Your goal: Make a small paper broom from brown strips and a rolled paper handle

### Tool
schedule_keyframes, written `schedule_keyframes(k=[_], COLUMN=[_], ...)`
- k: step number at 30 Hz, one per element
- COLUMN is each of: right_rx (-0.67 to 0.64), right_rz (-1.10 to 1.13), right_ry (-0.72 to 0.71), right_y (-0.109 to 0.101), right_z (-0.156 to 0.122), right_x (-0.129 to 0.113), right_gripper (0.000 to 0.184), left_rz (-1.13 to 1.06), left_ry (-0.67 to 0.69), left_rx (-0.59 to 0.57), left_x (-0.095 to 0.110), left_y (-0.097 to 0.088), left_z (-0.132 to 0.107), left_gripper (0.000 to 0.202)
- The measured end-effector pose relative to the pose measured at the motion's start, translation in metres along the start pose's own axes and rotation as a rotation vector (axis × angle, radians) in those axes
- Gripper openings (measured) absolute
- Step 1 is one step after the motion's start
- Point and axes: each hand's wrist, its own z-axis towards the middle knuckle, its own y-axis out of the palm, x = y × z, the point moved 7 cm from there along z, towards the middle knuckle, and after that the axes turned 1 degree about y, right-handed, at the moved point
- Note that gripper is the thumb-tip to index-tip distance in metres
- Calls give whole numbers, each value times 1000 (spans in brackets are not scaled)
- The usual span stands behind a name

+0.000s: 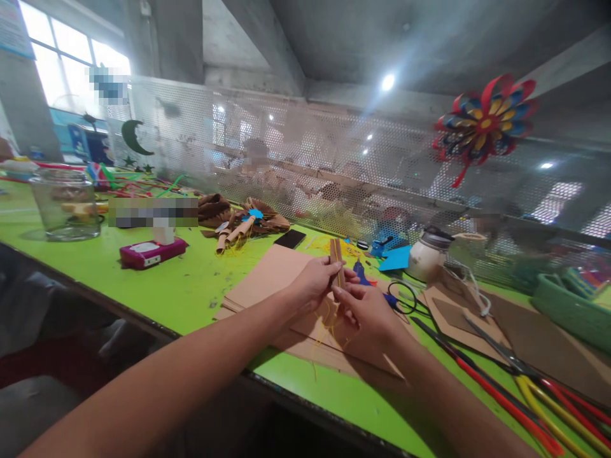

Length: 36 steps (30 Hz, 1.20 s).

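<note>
Between my two hands is a narrow folded strip of brown paper (337,253), held upright with yellow thread running along it. My left hand (315,283) pinches its left side near the middle. Lower down, my right hand (365,308) grips the same strip between thumb and fingers. Loose yellow thread (328,321) dangles under the hands. Beneath them lies a stack of brown paper sheets (267,277). A blue-handled glue gun (361,272) is partly hidden behind my right hand.
Large scissors (518,366) and a red-handled tool (491,388) lie at the right. Brown folded paper pieces (238,232), a phone (290,239), a purple box (153,253) and a glass jar (67,207) stand leftward. A white jug (427,254) sits by the perforated screen (334,146).
</note>
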Motion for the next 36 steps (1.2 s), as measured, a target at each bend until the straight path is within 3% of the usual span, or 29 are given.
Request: schedule_keyframes(k=[2, 4, 6, 8, 13, 17, 28, 36], right_rx=[42, 181, 311, 350, 137, 141, 201, 256], right_rz=[-230, -350, -364, -279, 131, 313, 384, 375], right_ry=[-31, -89, -149, -172, -79, -48, -52, -65], right_y=[-15, -37, -55, -64, -49, -47, -52, -60], right_z=[2, 3, 3, 4, 11, 12, 17, 20], right_x=[-7, -18, -27, -30, -20, -14, -5, -3], right_gripper=[48, 50, 48, 43, 37, 34, 29, 27], left_rz=[10, 12, 16, 59, 154, 179, 291, 229], left_ry=[-5, -16, -46, -96, -190, -228, -218, -210], left_rx=[2, -26, -86, -168, -344, -389, -390, -445], left_x=[2, 3, 3, 1, -7, -13, -17, -13], left_y=[-1, 1, 6, 14, 31, 35, 35, 45], left_z=[0, -2, -5, -9, -21, -24, -24, -31], left_gripper=[9, 9, 9, 9, 11, 10, 19, 18])
